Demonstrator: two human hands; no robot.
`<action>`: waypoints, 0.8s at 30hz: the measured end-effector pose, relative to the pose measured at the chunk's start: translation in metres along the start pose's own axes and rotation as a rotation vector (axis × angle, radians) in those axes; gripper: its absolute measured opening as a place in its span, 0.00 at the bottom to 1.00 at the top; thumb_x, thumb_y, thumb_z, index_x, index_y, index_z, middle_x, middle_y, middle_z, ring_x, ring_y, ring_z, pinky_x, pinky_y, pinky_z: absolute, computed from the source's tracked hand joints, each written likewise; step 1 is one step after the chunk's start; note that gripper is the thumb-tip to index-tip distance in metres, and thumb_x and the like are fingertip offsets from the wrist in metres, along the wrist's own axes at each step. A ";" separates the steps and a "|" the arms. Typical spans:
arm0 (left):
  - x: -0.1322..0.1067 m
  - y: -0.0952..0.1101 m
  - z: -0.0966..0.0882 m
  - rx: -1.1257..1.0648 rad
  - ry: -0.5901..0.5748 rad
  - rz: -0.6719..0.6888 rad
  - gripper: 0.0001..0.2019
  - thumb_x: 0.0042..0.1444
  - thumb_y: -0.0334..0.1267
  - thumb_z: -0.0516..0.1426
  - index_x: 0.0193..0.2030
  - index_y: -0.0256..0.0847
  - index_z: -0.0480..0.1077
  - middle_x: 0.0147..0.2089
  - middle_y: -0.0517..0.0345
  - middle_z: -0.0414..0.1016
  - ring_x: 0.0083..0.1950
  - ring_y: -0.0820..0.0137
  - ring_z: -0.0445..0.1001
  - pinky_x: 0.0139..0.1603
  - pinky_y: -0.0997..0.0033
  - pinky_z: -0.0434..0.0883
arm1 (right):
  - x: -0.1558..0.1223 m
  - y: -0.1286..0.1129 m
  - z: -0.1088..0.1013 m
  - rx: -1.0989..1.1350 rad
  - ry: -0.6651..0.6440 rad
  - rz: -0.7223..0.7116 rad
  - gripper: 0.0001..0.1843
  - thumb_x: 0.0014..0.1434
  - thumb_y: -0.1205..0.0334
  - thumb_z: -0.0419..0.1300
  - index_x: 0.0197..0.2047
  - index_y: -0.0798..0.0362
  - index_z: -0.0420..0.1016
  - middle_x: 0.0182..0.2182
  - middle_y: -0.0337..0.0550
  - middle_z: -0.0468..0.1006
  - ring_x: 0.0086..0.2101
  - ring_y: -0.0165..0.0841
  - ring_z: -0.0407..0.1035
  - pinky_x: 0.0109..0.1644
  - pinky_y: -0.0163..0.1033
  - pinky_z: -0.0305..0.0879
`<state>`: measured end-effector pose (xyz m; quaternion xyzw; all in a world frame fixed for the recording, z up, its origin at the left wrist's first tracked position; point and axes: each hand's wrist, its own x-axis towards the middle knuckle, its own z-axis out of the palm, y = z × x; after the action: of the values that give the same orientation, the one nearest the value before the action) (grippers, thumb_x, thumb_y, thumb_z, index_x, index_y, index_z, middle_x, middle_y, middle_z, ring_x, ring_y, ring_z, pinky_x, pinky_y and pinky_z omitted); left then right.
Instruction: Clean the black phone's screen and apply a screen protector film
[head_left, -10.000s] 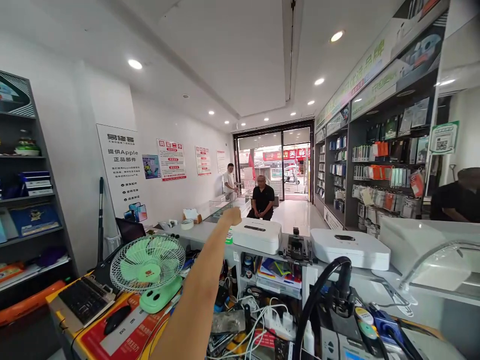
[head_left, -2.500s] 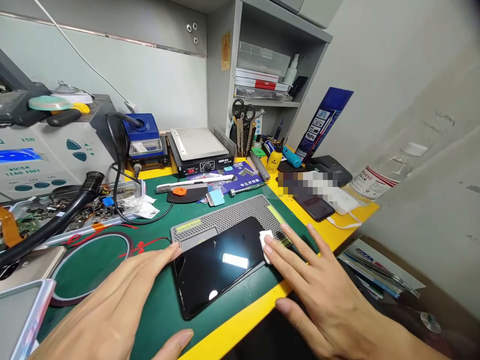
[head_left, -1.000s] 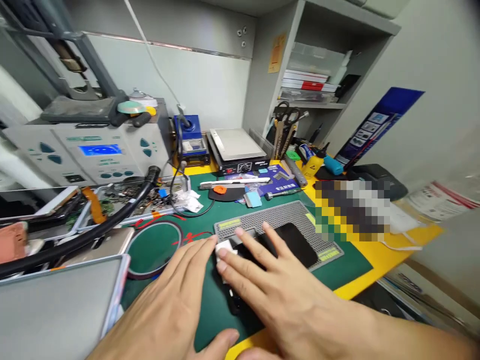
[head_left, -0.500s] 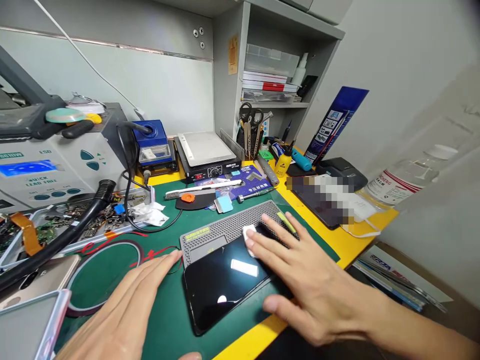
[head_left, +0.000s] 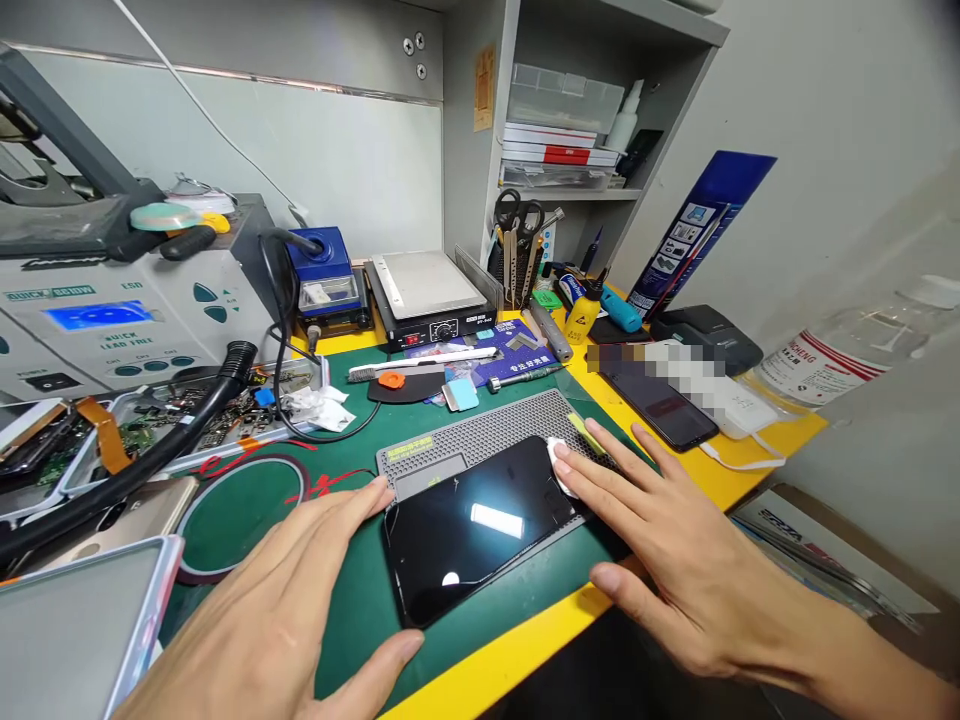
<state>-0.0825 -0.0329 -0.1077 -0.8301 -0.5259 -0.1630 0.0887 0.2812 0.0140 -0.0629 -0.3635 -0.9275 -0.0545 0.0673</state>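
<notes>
A black phone (head_left: 450, 545) lies screen up, its upper edge over a grey perforated mat (head_left: 517, 415). My right hand (head_left: 667, 540) reaches over the phone's right end, fingers stretched, pressing a small white wipe (head_left: 559, 465) under the fingertips. Its thumb sticks out below, clear of the phone. Along the left end is my left hand (head_left: 277, 610), with thumb and fingers apart. Its fingertips are by the phone's upper left corner and its thumb tip by the lower left one; firm contact is hard to make out.
A tray of circuit boards (head_left: 217, 415), a tape roll (head_left: 247, 510) and a clear-edged case (head_left: 90, 620) occupy the left. Behind stand a heating plate (head_left: 427, 285) and a soldering station (head_left: 135, 320). Another dark phone (head_left: 664, 405) and a clear bottle (head_left: 832, 360) are at right.
The white wipe has slid right under my right hand, from the screen to the phone's right end. My left hand has come closer to the phone's left end. The view has shifted left.
</notes>
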 end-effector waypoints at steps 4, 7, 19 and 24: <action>0.007 0.005 -0.009 -0.020 -0.008 0.012 0.44 0.59 0.59 0.59 0.76 0.43 0.50 0.72 0.50 0.65 0.69 0.53 0.69 0.67 0.58 0.72 | -0.007 -0.011 0.002 -0.046 0.033 -0.004 0.41 0.67 0.50 0.54 0.76 0.61 0.50 0.73 0.49 0.49 0.72 0.54 0.38 0.74 0.64 0.34; 0.013 0.010 -0.017 -0.032 -0.014 0.009 0.41 0.60 0.59 0.58 0.74 0.41 0.53 0.69 0.46 0.69 0.67 0.53 0.71 0.64 0.56 0.75 | -0.011 -0.024 0.002 -0.064 0.062 -0.020 0.41 0.66 0.50 0.55 0.75 0.63 0.52 0.73 0.51 0.49 0.72 0.56 0.39 0.74 0.63 0.30; 0.010 0.007 -0.013 0.001 0.048 0.067 0.41 0.55 0.54 0.60 0.72 0.37 0.56 0.67 0.40 0.71 0.64 0.49 0.75 0.57 0.53 0.79 | 0.033 -0.091 0.024 -0.086 0.306 -0.189 0.24 0.73 0.52 0.52 0.63 0.56 0.74 0.66 0.44 0.67 0.65 0.54 0.58 0.73 0.68 0.23; 0.004 -0.001 -0.003 -0.006 0.079 0.111 0.43 0.55 0.52 0.59 0.74 0.36 0.52 0.67 0.39 0.70 0.62 0.48 0.77 0.56 0.54 0.79 | 0.051 -0.111 0.046 -0.056 0.520 -0.139 0.15 0.69 0.57 0.60 0.56 0.49 0.80 0.63 0.37 0.71 0.63 0.50 0.62 0.74 0.69 0.28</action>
<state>-0.0821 -0.0300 -0.1032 -0.8512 -0.4744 -0.1922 0.1159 0.1644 -0.0260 -0.1053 -0.2743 -0.9000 -0.1760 0.2894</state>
